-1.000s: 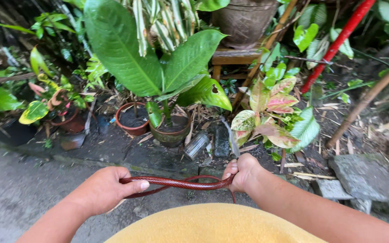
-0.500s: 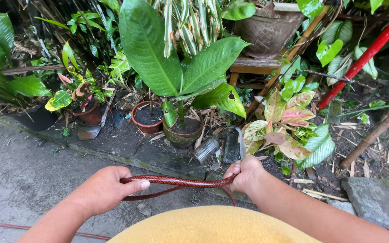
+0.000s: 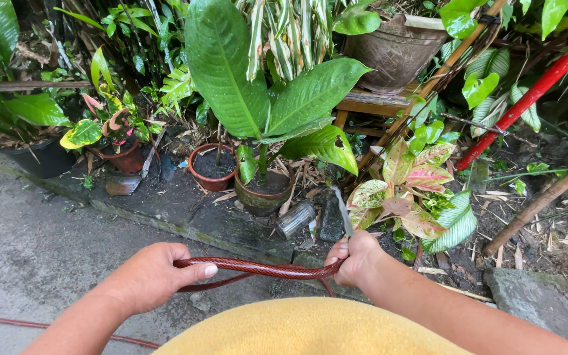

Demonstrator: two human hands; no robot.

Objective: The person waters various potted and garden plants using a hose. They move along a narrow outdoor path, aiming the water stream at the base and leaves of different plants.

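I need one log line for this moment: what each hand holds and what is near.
left hand: grips red hose | right hand: grips hose end, water stream leaving | ahead: potted plant

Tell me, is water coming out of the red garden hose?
On. A thin stream of water shoots from the right hand gripping the red garden hose toward the potted plants.

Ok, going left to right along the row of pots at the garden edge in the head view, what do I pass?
Black pot → terracotta pot holding the yellow-and-pink-leaved plant → terracotta pot of bare soil → dark green pot with the big broad-leaved plant → clear glass jar lying on its side → pink-and-green variegated plant.
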